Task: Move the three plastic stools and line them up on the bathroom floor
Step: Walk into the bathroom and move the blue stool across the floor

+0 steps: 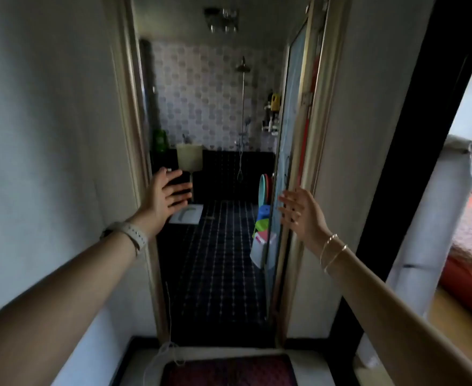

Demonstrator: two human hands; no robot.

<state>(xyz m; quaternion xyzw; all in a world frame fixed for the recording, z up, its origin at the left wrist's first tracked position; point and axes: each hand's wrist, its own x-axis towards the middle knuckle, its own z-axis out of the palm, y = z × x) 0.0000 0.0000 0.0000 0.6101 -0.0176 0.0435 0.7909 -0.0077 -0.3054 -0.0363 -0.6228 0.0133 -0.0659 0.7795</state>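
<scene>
Through an open doorway I look into a dim bathroom with a dark tiled floor. Plastic stools stand stacked against the right side, partly behind the door: a blue stool on top, a green stool under it, and a pink and white one lowest. My left hand is raised at the left door frame, fingers spread, holding nothing. My right hand is raised near the door's edge, also spread and empty, just right of the stools.
The glass-panelled door stands swung inward on the right. A squat toilet lies at the far left, with a cistern above it. Round basins lean above the stools. A mat lies at the threshold.
</scene>
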